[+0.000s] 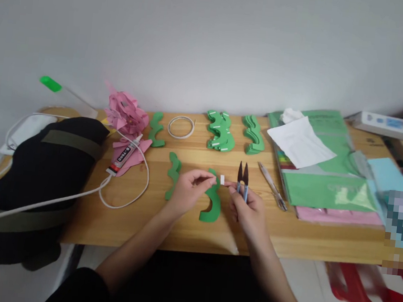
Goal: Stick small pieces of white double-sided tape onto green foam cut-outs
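My left hand (186,190) is pinched on the top of a wavy green foam strip (211,204) that lies on the wooden table (185,236). My right hand (246,208) grips small blue-handled thread snips (243,177), blades pointing up, and its fingertips pinch a small white tape piece (222,179) just above the strip. A second wavy green strip (172,179) lies left of my left hand.
Along the back lie a tape roll (181,127), two stacks of green strips (221,131) (253,135), a single strip (156,130) and pink scraps (126,112). A glue tube (125,155), white cable (124,196) and black bag (37,172) sit left. Tweezers (272,186) and coloured paper packs (325,173) sit right.
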`<move>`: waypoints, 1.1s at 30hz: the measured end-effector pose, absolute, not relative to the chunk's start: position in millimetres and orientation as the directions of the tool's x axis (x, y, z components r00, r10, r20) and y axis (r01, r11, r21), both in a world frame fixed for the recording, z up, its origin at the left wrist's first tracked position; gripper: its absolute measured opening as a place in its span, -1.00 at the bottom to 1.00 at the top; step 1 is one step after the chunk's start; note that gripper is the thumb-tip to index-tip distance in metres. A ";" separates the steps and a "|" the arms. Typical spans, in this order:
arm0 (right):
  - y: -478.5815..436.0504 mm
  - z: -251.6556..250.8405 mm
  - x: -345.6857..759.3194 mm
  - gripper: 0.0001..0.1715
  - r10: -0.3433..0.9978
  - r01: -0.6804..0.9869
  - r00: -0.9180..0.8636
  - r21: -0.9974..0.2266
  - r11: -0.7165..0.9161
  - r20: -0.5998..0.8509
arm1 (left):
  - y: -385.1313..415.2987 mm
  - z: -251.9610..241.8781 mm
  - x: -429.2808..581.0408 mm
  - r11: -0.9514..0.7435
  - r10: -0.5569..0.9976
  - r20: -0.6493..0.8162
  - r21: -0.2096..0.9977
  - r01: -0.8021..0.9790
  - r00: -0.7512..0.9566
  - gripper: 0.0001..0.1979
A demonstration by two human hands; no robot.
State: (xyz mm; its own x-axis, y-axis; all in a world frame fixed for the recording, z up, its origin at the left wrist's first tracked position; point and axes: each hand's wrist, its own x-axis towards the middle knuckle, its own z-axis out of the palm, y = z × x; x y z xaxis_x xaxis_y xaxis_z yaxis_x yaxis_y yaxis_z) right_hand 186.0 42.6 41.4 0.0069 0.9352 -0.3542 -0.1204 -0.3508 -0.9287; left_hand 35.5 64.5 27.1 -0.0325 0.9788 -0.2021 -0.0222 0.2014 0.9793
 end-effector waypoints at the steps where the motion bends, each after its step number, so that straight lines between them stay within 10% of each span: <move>1: 42.4 41.4 186.1 -0.53 0.937 -0.113 -0.006 -0.931 -0.347 -0.348 | 64.1 27.3 36.1 0.202 0.979 -0.202 0.979 -0.015 -0.031 -0.85; 33: 42.8 40.9 181.9 -0.48 0.920 -0.123 0.016 -0.913 -0.388 -0.392 | 64.8 33.2 36.4 0.283 0.958 -0.271 0.949 -0.141 0.098 -0.88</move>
